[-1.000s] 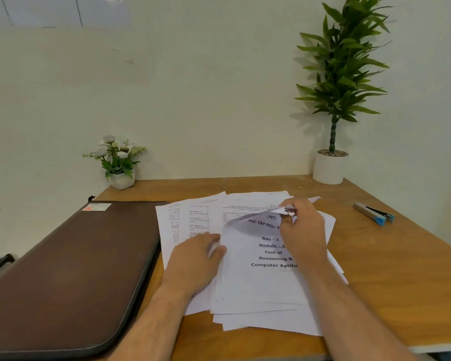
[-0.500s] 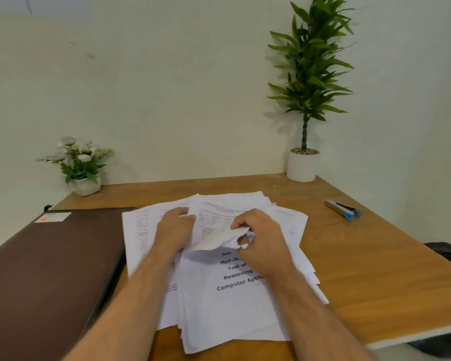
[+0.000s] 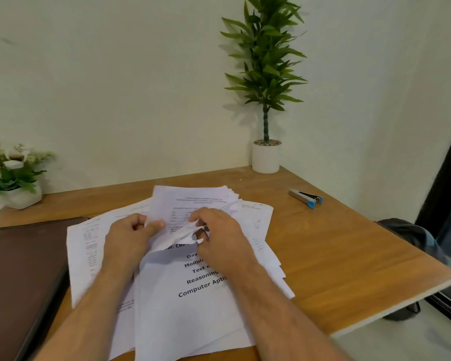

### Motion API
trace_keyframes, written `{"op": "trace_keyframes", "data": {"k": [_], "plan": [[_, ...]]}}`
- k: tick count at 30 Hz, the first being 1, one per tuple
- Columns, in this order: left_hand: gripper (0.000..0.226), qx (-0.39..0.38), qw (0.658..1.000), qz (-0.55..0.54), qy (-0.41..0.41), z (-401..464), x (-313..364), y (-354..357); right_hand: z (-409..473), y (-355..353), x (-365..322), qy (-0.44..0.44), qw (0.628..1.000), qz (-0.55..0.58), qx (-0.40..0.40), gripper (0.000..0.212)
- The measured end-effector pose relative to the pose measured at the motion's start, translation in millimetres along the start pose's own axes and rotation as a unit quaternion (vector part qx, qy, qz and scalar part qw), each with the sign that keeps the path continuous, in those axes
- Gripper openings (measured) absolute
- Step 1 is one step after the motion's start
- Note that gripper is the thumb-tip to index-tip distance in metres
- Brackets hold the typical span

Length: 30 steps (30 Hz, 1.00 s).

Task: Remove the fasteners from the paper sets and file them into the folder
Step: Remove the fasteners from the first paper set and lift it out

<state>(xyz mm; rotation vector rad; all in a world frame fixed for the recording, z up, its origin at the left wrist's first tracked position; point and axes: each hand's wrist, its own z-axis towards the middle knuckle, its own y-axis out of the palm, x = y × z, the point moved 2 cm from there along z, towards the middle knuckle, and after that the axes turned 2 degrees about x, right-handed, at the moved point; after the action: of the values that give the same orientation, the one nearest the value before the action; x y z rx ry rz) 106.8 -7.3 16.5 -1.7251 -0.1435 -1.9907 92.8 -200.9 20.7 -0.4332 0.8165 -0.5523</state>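
Observation:
Several white printed paper sets lie spread over the middle of the wooden table. The top set has a title page with large black text, and its upper edge is folded and crumpled toward me. My left hand pinches that folded top edge at its left. My right hand grips the crumpled top corner beside it. Any fastener there is hidden by my fingers. A closed dark brown folder lies flat to the left of the papers.
A silver and blue staple remover lies on the table at the right. A tall green plant in a white pot stands at the back. A small flower pot is at the back left. The table's right edge is close by.
My left hand has moved up from lying flat on the papers to the folded top edge. My right hand has pulled that corner down toward me. The view has swung to the right.

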Motion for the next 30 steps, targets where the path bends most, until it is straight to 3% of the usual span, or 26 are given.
{"op": "trace_keyframes", "data": {"k": [3,6,9,13,18,21,26,30], "plan": [[0.035,0.032,0.999,0.026,0.015,-6.0,0.4,1.7,-0.1,-1.5,0.9,0.002,0.997,-0.042,-0.064,0.052],[0.022,0.059,0.997,0.037,0.014,-3.8,-5.3,-1.1,3.8,0.5,1.6,-0.018,0.993,-0.086,-0.084,0.034],[0.012,0.048,0.998,0.044,0.011,3.3,-6.6,3.6,12.9,-6.9,12.3,0.036,0.989,-0.120,-0.073,0.022],[0.007,0.006,1.000,0.015,0.002,-1.3,-5.1,13.6,23.5,-28.6,27.0,0.050,0.984,-0.170,-0.034,0.025],[0.003,-0.028,0.999,-0.023,0.029,-5.0,3.4,17.4,25.6,-27.1,-1.3,-0.093,0.990,-0.107,-0.026,0.038],[0.018,-0.076,0.995,-0.044,0.042,-6.4,2.6,17.5,25.4,-4.0,-8.5,-0.131,0.983,-0.111,-0.063,0.057],[0.016,-0.111,0.990,-0.054,0.066,-6.1,1.3,19.2,28.3,8.8,2.0,-0.105,0.982,-0.118,-0.105,0.073],[0.024,-0.208,0.972,-0.094,0.045,-15.7,10.7,28.1,39.3,-1.4,18.4,-0.073,0.976,-0.156,-0.131,0.067]]}}
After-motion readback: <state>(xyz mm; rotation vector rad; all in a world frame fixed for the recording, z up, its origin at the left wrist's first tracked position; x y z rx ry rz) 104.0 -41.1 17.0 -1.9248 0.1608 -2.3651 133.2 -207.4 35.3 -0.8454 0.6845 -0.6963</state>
